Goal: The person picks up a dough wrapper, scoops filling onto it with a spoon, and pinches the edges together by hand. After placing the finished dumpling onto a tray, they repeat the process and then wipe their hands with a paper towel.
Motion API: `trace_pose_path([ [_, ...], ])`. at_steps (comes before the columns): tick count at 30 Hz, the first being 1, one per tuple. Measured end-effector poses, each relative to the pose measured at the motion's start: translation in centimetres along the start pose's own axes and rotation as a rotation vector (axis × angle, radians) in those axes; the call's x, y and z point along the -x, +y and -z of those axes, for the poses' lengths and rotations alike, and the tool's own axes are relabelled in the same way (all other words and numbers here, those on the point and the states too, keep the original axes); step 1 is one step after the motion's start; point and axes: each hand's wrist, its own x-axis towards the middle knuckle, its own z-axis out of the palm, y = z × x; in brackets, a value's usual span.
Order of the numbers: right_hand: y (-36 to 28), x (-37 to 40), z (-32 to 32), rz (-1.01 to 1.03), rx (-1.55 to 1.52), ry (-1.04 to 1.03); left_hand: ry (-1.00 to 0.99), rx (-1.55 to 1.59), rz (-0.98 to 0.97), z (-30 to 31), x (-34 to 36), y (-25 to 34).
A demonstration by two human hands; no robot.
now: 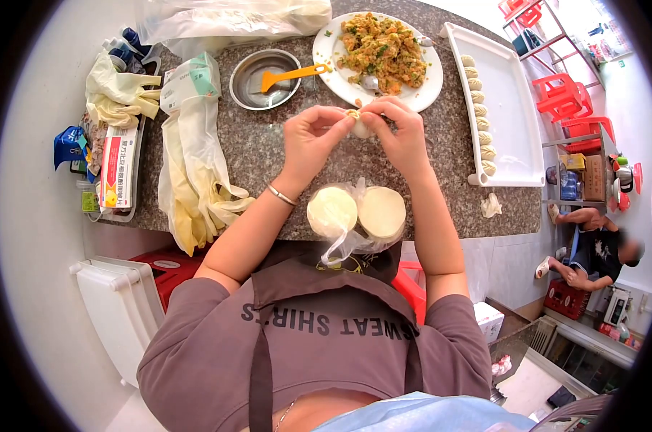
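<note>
Between my hands, above the granite table, is a small dumpling (360, 128) with some filling showing at its top. My left hand (315, 137) pinches its edge with thumb and fingertips. My right hand (398, 133) is closed on the opposite edge, its fingertips close to the left ones. Just beyond them stands a white plate (327, 72) heaped with chopped filling (383, 52), a spoon (370, 82) resting in it. Nearer my body lie two stacks of round dumpling wrappers (381, 213), partly covered by a clear plastic bag (338, 245).
At the right, a white tray (516, 108) holds a row of pleated dumplings (477, 96). A metal bowl (241, 92) with an orange scraper (293, 74) stands left of the plate. Gloves (189, 173) hang over the left table edge. A person (592, 252) sits at far right.
</note>
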Motion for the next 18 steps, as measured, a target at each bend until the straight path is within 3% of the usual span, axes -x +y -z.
trace_pose_path([
  [3,-0.2,0.0,0.0,0.006,0.014,-0.028,0.030,-0.026,0.030,-0.2,0.1,0.5],
  [8,0.0,0.1,-0.2,0.071,0.081,0.003,-0.012,-0.325,-0.175,-0.6,0.1,1.2],
  [12,0.2,0.2,-0.6,0.070,0.100,0.110,-0.016,-0.256,-0.107,-0.1,-0.2,0.0],
  [14,0.3,0.2,-0.5,0.049,0.087,0.135,-0.023,-0.134,0.020,-0.1,-0.1,0.0],
  [16,0.5,0.1,0.0,-0.095,-0.018,-0.011,-0.038,-0.142,-0.017,0.1,-0.1,-0.2],
  [18,0.4,-0.1,0.2,-0.098,-0.041,-0.029,-0.053,-0.151,-0.050,0.2,-0.1,-0.4],
])
